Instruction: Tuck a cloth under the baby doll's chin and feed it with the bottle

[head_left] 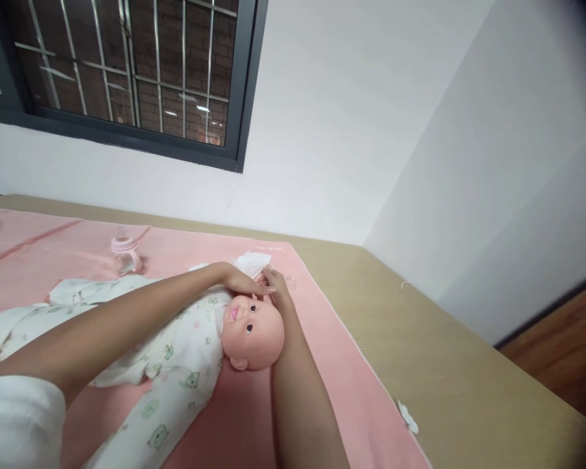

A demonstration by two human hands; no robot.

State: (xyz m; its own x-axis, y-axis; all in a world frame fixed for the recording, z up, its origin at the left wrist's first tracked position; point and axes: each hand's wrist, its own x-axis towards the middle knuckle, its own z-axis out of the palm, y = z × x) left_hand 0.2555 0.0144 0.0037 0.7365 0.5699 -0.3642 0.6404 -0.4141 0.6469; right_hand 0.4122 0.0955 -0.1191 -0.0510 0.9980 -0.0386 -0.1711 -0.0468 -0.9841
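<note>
A bald baby doll (254,333) lies on its back, in white clothes with green animal prints. My left hand (241,280) reaches across its body and bends over the doll's far arm, beside the face; its thumb shows, while most other fingers are hidden. Close against it, my right hand (279,290) comes round the top of the doll's head, with fingers curled at the doll's small hand (262,280). Just beyond both hands is a bright white tissue or cloth (252,262). The doll's near sleeve (159,410) stretches toward the lower left.
A pink mat (361,391) covers much of the wooden surface (420,339). Behind the doll stands a pink-topped baby bottle (125,253) with a handle. A small white object (408,417) lies at the mat's right edge. White walls and a barred window (137,71) bound the back.
</note>
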